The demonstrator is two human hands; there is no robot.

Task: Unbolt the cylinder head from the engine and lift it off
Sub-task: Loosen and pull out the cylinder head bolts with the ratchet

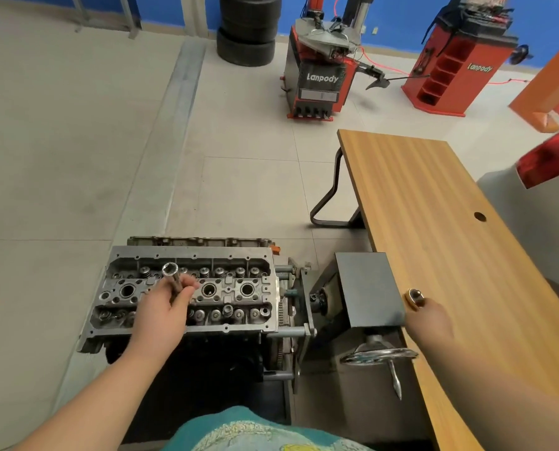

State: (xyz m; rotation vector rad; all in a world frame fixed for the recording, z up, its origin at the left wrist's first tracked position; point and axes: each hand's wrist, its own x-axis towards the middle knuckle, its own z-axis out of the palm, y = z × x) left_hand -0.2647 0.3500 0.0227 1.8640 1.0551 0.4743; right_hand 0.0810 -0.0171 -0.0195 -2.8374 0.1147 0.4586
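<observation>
Aluminium cylinder head (187, 288) under left hand (162, 312)

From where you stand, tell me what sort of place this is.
Most likely a car repair or training workshop: a stack of tyres by the wall, a red tyre changer, and a bare cylinder head on a stand.

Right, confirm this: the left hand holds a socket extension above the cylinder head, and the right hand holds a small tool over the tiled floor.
One detail is wrong. In the head view the right hand holds the small tool over the near edge of the wooden table, not over the tiled floor. The rest stands: the left hand holds the socket extension above the cylinder head.
</observation>
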